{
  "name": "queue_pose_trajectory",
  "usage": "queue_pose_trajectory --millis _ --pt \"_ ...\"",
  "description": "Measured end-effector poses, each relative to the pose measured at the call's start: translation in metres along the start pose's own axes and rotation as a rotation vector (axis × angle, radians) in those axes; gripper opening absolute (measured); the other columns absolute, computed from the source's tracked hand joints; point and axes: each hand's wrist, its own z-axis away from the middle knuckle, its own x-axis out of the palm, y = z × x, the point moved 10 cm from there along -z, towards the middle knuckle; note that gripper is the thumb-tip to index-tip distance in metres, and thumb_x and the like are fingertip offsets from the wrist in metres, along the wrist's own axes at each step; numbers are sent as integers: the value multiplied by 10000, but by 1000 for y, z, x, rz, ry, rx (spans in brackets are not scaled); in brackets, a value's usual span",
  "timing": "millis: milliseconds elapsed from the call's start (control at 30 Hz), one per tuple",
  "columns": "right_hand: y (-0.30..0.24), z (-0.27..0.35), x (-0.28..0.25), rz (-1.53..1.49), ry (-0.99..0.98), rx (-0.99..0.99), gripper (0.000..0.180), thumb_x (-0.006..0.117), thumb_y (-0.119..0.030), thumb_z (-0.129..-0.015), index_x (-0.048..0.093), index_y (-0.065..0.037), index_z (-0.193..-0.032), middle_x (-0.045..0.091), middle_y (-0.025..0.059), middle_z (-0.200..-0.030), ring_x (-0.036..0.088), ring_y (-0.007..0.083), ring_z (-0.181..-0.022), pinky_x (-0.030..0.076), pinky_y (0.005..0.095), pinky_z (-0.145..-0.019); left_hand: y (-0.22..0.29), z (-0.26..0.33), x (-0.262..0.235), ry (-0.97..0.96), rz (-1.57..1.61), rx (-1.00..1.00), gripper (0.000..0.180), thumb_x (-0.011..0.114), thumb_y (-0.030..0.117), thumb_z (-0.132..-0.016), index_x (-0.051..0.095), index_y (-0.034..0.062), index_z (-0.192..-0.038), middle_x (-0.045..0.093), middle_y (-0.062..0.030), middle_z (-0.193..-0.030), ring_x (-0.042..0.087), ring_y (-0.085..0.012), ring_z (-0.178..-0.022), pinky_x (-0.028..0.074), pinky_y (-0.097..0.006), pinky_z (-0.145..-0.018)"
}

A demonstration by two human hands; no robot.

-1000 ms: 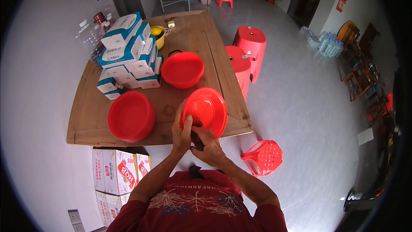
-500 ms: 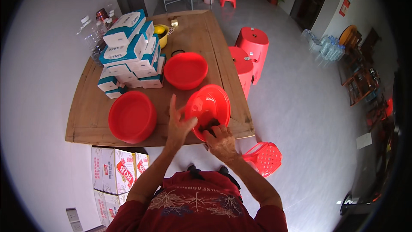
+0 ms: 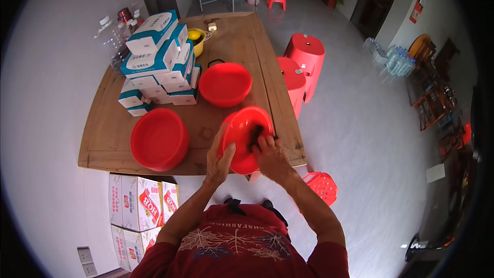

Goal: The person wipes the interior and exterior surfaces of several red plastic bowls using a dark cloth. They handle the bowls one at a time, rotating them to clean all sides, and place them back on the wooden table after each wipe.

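Near the table's front edge, my left hand (image 3: 219, 160) grips a red plastic basin (image 3: 237, 129) by its left side, thumb over the rim and fingers behind. The basin is tilted, its shiny inside facing me. My right hand (image 3: 274, 160) is at the basin's right side, fingers bent over a dark cloth-like wad (image 3: 256, 135) pressed to the inner wall. Motion smears the wad, so its exact kind does not show. A second red basin (image 3: 225, 83) sits just beyond, and another red basin (image 3: 159, 139) rests to the left of my left hand.
Tissue boxes (image 3: 154, 64) are piled on the wooden table (image 3: 113, 144), beside a yellow bowl (image 3: 199, 47) and plastic bottles (image 3: 110, 36). Red stools (image 3: 304, 54) stand right of the table, with another red stool (image 3: 323, 188) near my right arm. Cartons (image 3: 136, 206) are stacked below left.
My left hand has gone from open above the basin to gripping its side. The basin is turned and a little nearer me. The dark wad and right hand have shifted up inside it.
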Motion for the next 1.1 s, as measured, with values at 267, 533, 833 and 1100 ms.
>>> queue_pose_trajectory --millis 267,533,833,1100 --pt "-4 -7 -7 -243 148 179 322 610 -111 -724 595 -72 -1042 549 134 -967 528 313 -888 454 449 -787 -13 -7 -6 12 99 -87 448 433 131 -963 373 -35 -1375 478 -131 -1318 440 -186 -1206 328 -308 -1033" --pt "-20 -38 -34 -738 452 24 317 548 -44 -769 573 -25 -1084 598 146 -1051 550 333 -972 474 428 -814 -40 0 -9 24 224 -240 434 431 161 -964 411 -22 -1357 493 -115 -1302 447 -179 -1196 326 -305 -1032" --pt "12 -31 4 2 47 205 274 632 -100 -698 588 -67 -966 557 93 -943 545 304 -909 467 389 -793 -36 -1 -8 30 213 -189 423 433 127 -955 416 -26 -1350 513 -97 -1263 468 -161 -1151 349 -282 -999" --pt "-6 -12 -11 -1050 176 257 353 597 17 -726 523 -43 -1066 529 192 -1031 552 392 -970 478 426 -826 -31 0 -1 -6 159 -144 444 363 201 -992 385 -39 -1364 478 -118 -1306 446 -187 -1195 331 -296 -1026"
